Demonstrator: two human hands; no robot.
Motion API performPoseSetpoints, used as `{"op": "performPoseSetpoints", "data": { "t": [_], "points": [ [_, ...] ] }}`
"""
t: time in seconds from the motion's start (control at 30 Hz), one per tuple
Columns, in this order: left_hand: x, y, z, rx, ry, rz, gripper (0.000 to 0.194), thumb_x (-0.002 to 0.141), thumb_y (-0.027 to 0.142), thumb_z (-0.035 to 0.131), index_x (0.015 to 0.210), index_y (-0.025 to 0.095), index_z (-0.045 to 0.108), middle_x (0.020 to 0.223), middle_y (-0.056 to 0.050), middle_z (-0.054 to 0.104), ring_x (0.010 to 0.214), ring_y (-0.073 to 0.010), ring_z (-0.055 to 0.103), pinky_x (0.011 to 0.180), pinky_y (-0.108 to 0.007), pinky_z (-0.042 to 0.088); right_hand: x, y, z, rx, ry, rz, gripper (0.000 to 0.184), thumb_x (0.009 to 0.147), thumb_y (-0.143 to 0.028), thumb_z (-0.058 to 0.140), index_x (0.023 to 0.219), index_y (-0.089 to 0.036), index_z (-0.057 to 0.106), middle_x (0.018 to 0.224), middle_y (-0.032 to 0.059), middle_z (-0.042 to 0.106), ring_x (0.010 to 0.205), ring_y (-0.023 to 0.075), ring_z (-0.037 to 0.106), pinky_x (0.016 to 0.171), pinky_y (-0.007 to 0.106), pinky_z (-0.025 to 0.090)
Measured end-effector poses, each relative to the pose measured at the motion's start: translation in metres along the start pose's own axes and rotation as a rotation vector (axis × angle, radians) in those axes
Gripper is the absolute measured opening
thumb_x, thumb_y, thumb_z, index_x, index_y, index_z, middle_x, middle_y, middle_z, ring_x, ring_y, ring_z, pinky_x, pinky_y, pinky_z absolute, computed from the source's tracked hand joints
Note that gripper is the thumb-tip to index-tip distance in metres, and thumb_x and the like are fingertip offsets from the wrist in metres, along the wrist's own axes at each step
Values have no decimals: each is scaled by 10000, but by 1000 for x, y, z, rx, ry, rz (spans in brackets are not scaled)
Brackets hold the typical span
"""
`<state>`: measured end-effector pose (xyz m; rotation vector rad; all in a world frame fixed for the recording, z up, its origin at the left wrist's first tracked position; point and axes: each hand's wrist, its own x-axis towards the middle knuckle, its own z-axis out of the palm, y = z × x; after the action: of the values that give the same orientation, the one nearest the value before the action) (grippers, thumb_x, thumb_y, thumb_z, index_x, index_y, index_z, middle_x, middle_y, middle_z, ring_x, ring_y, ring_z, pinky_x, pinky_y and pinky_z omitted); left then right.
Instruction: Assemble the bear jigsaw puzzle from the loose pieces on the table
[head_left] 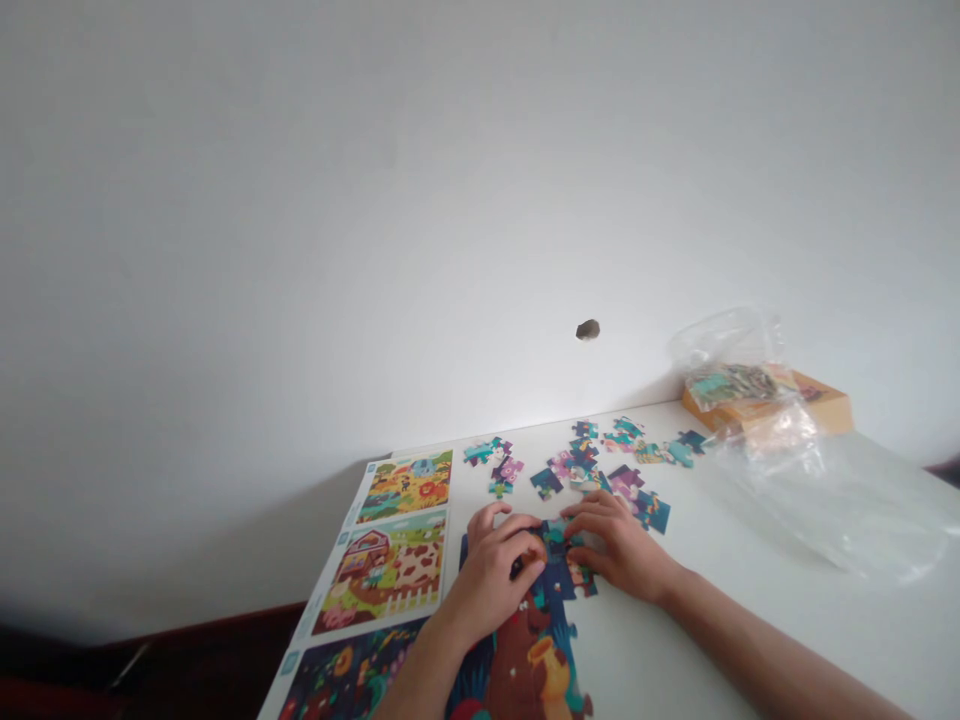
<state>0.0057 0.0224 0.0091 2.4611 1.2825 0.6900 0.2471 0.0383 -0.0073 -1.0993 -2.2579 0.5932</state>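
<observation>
We have both hands over a partly joined puzzle (521,640), which lies on the white table (667,665) just right of the picture sheet (386,570) running along the table's left edge. Our left hand (495,560) rests on the puzzle's upper part, half curled, thumb and forefinger bent close together; we cannot tell whether they pinch anything. Our right hand (619,540) is loosely bent, fingertips and thumb down at the puzzle's upper right corner, and whether it grips a piece we cannot tell. Beyond our hands, loose pieces (585,455) lie scattered toward the far edge, with a smaller group (491,452) near the far left corner, beside the sheet. Farther right along the far edge we see an orange box (829,405), with a clear plastic bag (724,385) of pieces on top. Behind that edge stands a pale wall (300,250) with a small dark hole (588,330).
</observation>
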Motion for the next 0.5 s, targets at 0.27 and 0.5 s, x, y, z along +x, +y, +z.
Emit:
{"op": "performPoseSetpoints", "data": {
  "t": [0.27,0.5],
  "points": [
    [0,-2,2,-6,11,37,178,846,164,675,956,290,734,1148,-1,694,1203,-298,478,1054,-518,362,-2,3,-2,13,-7,-12,159,891,-361,636,992,-262,710,1202,62,680,1126,271,552,957,455,443],
    [1,-3,3,-9,7,62,214,860,168,662,998,310,743,1114,-4,708,1174,-287,500,1037,-517,375,-1,1,-3,13,-1,-11,169,891,-375,633,986,-262,715,1175,69,687,1102,267,561,949,460,450]
  ]
}}
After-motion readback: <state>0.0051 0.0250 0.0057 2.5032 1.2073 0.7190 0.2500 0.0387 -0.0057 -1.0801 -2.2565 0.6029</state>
